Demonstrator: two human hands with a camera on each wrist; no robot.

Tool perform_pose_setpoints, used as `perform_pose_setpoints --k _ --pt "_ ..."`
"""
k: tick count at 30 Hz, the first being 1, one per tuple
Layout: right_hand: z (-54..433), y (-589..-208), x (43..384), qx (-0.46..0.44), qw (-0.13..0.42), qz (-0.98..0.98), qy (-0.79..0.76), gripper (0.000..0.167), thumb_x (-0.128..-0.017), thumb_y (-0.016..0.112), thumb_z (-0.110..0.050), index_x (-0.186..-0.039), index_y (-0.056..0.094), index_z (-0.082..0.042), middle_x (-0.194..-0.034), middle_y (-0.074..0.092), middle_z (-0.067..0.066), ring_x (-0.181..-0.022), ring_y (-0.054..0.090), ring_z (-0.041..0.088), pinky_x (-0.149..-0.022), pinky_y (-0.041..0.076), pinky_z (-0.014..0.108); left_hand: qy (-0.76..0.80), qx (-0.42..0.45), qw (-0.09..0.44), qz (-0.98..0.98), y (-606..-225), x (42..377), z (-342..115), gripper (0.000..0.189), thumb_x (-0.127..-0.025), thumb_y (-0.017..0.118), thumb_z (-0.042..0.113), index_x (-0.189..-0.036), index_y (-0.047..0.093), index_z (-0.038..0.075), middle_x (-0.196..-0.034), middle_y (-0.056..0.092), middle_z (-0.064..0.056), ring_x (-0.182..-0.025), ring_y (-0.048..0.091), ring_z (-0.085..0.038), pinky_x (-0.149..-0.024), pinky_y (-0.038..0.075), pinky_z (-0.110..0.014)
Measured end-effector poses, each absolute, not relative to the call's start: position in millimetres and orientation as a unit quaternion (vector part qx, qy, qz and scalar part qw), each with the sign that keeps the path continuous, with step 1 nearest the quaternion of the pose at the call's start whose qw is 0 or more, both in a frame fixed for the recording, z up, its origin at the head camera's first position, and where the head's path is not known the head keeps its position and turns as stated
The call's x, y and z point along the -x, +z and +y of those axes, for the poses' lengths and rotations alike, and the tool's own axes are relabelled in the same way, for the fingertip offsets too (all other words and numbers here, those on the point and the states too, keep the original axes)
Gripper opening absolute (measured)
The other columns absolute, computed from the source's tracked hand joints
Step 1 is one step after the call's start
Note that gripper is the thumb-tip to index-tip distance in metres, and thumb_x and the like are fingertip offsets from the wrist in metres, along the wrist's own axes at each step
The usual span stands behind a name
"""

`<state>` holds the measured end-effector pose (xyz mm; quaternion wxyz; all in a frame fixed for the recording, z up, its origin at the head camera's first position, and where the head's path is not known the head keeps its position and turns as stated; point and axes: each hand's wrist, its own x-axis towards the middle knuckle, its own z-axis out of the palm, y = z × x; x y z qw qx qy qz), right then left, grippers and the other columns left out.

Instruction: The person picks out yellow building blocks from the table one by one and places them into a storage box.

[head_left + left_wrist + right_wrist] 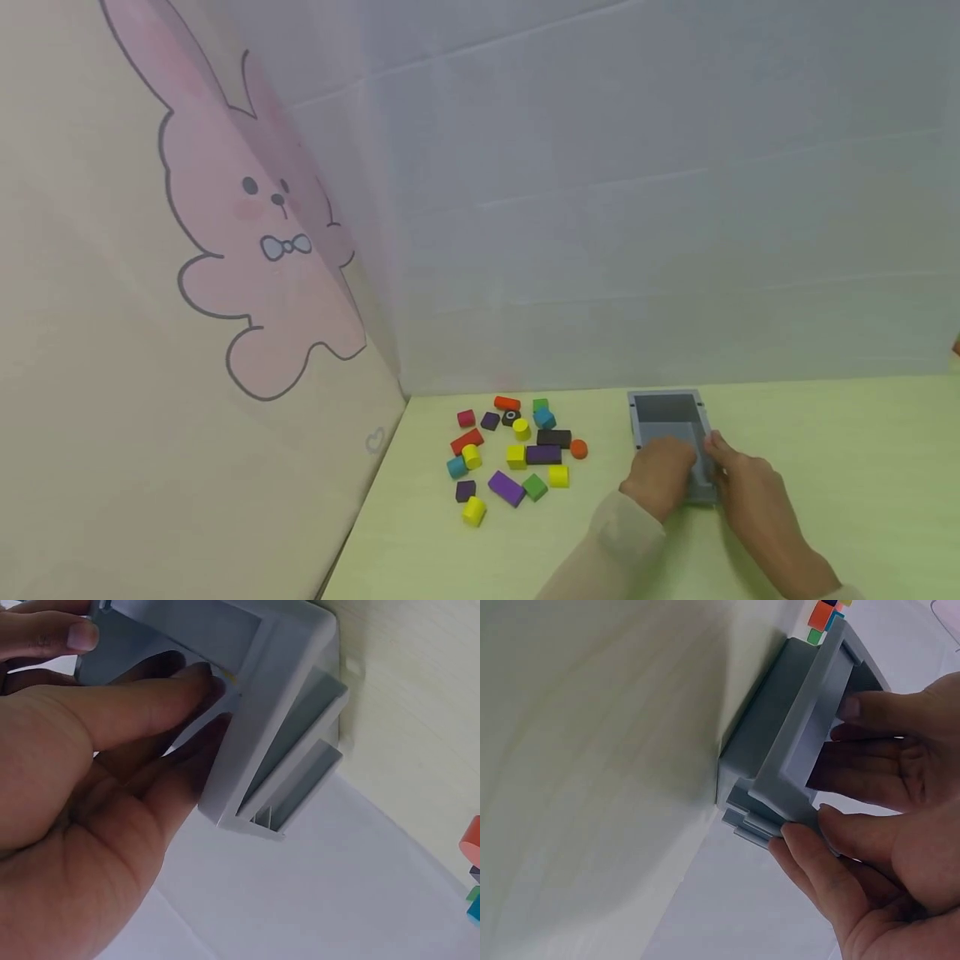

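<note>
A grey rectangular plastic bin [665, 408] stands on the table, its open top showing in the head view. My left hand [660, 477] reaches down into it, and in the left wrist view its fingers [161, 705] point into the hollow, spread apart near the inner wall. A tiny orange-yellow mark shows inside the bin by these fingers. My right hand [752, 492] grips the bin's right side; the right wrist view shows its thumb and fingers [817, 862] pinching the rim at a corner, beside stepped ridges on the outer wall. The bin's wall partly hides the left fingertips in the head view.
Left of the bin lie several coloured wooden blocks, among them a purple bar [507, 488], a black bar [553, 438], a yellow cylinder [474, 511] and an orange round piece [578, 449]. A white cloth wall [637, 250] rises behind the table, with a bunny-print wall [255, 208] at left.
</note>
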<state>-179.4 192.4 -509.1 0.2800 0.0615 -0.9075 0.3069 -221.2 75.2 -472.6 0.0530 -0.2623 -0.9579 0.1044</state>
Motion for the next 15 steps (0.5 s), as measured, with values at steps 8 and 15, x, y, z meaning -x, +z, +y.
perform_pose_setpoints --k 8,15 --pt "193.0 -509.9 179.0 -0.06 0.273 -0.911 0.302 0.041 -0.075 0.077 0.017 -0.115 0.071 0.015 -0.122 0.065 0.037 -0.072 0.066 0.058 -0.053 0.051 0.061 0.123 0.288 0.102 -0.944 -467.4 214.2 67.3 0.016 -0.092 0.082 0.027 -0.101 0.08 0.04 -0.09 0.073 0.021 -0.08 0.064 0.004 -0.066 0.053 -0.014" --pt "194.4 -509.2 180.5 -0.069 0.272 -0.91 0.305 0.042 -0.075 0.077 0.018 -0.116 0.07 0.016 -0.122 0.064 0.037 -0.066 0.066 0.056 -0.05 0.052 0.059 0.108 0.284 0.113 -0.946 -454.1 211.8 53.6 0.021 -0.092 0.084 0.027 -0.105 0.08 0.042 -0.092 0.073 0.022 -0.082 0.064 0.004 -0.071 0.053 -0.013"
